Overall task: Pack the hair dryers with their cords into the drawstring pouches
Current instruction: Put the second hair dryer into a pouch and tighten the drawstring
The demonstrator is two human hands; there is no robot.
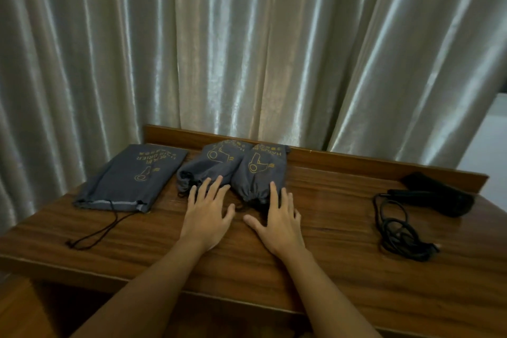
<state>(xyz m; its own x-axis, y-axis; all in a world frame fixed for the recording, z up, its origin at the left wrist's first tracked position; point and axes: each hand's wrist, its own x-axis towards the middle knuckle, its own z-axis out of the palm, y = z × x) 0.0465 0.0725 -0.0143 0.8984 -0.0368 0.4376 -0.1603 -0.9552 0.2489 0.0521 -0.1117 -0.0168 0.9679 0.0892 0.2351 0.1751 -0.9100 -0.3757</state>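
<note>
Two bulging grey drawstring pouches lie side by side at the back middle of the wooden table (329,228), cinched mouths toward me: one left (208,164), one right (259,173). My left hand (208,211) lies flat, fingers spread, fingertips touching the left pouch's mouth. My right hand (277,217) lies flat with its fingertips against the right pouch's mouth. A flat, empty grey pouch (131,178) lies at the left, its black cord (96,233) trailing toward me. A black hair dryer (436,195) lies at the right with its tangled black cord (400,230).
A low wooden rail (356,158) runs along the table's back edge. Shiny pale curtains (247,49) hang right behind it. The table's front edge (164,287) runs close to my forearms.
</note>
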